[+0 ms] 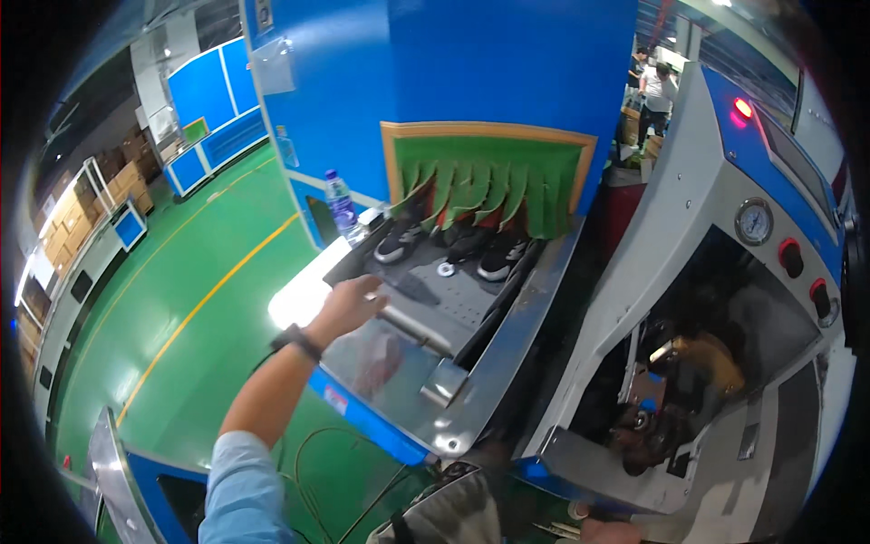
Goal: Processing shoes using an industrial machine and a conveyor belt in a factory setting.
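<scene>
My left hand [349, 306] reaches forward with its fingers stretched out and nothing in it. It rests at the near left edge of a dark conveyor belt [453, 295] framed in shiny steel. A dark band sits on that wrist. Farther along the belt lie black-and-white shoes [399, 243] [501, 260], partly under a curtain of green flaps [480, 186], with a small round ring [446, 268] between them. A grey mesh shoe [449, 508] sits at the bottom edge. Only a sliver of my right hand [605, 532] shows there, and its grip is hidden.
A water bottle [342, 207] stands on the blue machine's ledge beside the belt. On the right is a grey press [671, 399] with a gauge [754, 221], red buttons [790, 257] and a lit red lamp [743, 107]. The green floor has a yellow line [199, 308]. Cardboard boxes [68, 218] are stacked far left. A person [657, 91] stands far behind.
</scene>
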Tool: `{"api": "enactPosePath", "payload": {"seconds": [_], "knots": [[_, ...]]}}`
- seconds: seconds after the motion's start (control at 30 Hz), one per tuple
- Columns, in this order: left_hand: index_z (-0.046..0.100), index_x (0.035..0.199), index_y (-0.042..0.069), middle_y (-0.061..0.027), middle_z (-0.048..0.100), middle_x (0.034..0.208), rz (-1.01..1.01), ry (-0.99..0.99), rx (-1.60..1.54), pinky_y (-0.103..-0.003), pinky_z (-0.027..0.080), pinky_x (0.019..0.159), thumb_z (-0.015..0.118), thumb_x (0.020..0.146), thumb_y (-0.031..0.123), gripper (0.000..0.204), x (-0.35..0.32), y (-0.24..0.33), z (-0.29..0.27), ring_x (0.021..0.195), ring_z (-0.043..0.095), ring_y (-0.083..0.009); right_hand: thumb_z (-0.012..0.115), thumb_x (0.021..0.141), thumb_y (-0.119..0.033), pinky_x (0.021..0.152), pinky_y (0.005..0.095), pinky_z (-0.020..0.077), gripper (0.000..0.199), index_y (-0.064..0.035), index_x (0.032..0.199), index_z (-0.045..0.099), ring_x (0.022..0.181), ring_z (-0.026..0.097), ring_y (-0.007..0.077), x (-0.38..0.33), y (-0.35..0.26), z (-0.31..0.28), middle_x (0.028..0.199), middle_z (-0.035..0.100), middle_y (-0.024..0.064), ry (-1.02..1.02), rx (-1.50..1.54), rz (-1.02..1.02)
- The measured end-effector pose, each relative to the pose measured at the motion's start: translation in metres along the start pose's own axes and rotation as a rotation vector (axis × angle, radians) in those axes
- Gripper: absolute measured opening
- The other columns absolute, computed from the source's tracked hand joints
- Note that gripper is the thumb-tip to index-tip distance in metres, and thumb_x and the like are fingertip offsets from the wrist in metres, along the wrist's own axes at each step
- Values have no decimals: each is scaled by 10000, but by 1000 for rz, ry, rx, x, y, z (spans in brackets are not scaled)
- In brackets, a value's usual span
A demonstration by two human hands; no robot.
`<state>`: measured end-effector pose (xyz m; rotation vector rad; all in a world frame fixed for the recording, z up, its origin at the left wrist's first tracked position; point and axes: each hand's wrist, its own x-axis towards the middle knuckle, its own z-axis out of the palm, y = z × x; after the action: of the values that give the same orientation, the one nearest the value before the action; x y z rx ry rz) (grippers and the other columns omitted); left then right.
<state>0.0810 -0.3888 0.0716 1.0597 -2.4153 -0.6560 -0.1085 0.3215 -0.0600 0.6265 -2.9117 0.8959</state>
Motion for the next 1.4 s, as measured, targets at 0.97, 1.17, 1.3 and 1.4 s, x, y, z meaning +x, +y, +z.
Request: {"api": "enactPosePath", "payload": {"seconds": [0.97, 1.17, 1.3, 1.4], "knots": [[684, 1182, 135, -305, 410, 1384, 207, 585, 458, -544, 434, 1025, 871, 647, 221, 573, -138, 60, 61, 1266, 444, -488, 643, 949, -126, 755, 388, 542, 151, -21, 1009, 733, 805, 659, 315, 41, -53, 15, 938, 720, 174, 113, 43, -161], [724, 1079, 91, -224, 574, 1280, 59, 348, 147, -447, 484, 953, 765, 814, 179, 282, -170, 93, 32, 1176, 572, -395, 665, 938, -144, 793, 385, 546, 169, -21, 1034, 732, 829, 659, 320, 26, -23, 21, 952, 723, 176, 66, 18, -226], [710, 963, -1, -148, 713, 917, 121, 550, -239, -376, 530, 845, 606, 905, 101, 157, -140, 87, -9, 931, 686, -309, 651, 953, -179, 808, 393, 535, 191, -44, 1060, 735, 856, 657, 318, 15, -16, 22, 991, 722, 174, 83, -99, -198], [688, 844, -84, -143, 732, 880, -81, 299, -624, -326, 545, 772, 431, 1029, 244, 456, -71, 101, -40, 828, 687, -195, 626, 972, -208, 826, 402, 523, 220, -61, 1096, 731, 901, 653, 320, 8, -11, 23, 1034, 719, 174, 14, -27, 98]]}}
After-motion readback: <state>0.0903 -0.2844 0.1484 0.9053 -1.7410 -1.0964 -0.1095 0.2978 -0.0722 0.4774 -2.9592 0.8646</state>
